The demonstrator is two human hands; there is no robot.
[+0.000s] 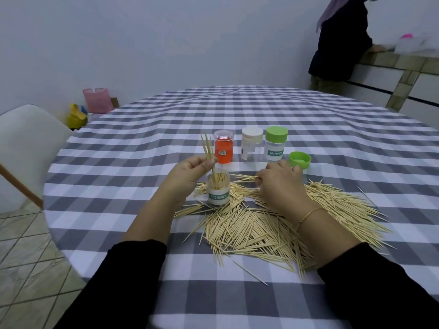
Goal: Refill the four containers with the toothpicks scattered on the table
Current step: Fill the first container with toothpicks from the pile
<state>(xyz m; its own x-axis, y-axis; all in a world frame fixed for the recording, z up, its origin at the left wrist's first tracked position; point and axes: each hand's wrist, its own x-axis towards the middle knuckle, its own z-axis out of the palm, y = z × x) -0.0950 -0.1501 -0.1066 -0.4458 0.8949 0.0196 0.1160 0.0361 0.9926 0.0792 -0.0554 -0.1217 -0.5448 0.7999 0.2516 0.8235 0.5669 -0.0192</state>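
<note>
Pale wooden toothpicks (273, 224) on matt checked cloth (166, 119) (clear glossy plastic containers (251, 148))

Open container (218, 191): clear, upright, partly filled, lidless.
Toothpicks (273, 224): pale heap spread on the worktop beside it.
Three capped containers (252, 148): upright row behind.
Green lid (300, 159): upturned, right of the row.
</note>
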